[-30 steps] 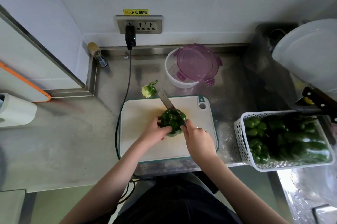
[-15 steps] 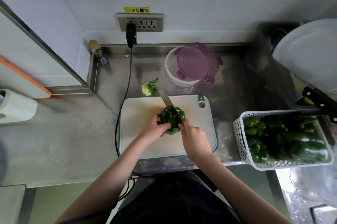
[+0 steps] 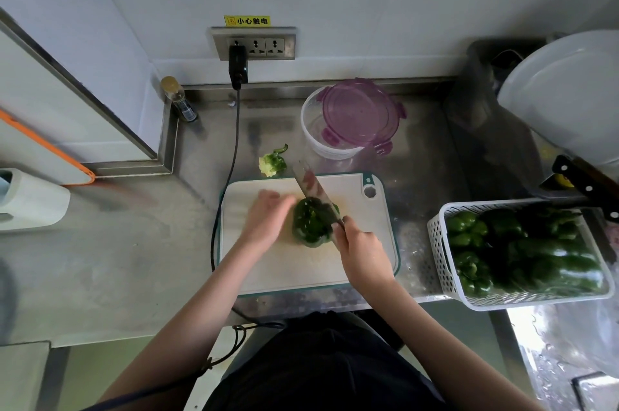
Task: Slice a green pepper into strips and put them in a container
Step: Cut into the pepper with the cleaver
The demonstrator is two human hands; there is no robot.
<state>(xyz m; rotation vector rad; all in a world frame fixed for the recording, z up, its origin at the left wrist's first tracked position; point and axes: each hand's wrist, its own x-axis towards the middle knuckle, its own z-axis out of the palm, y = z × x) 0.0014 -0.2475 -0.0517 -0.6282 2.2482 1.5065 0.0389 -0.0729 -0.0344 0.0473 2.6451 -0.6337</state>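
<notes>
The pepper (image 3: 313, 222) sits mid-board (image 3: 301, 270), cored and hollow. My right hand (image 3: 360, 248) grasps the knife (image 3: 315, 191), whose blade lies across the pepper's top. My left hand (image 3: 266, 214) is at the pepper's left side, blurred; I cannot tell if it grips. To cut well, I judge I should pin the pepper firmly, curl my fingertips back, and press straight down. The tub (image 3: 330, 137) waits behind the board, its lid (image 3: 360, 114) resting askew on top.

Yellow warning sticker (image 3: 247, 21) on wall above socket strip (image 3: 253, 43): "小心触电".
</notes>
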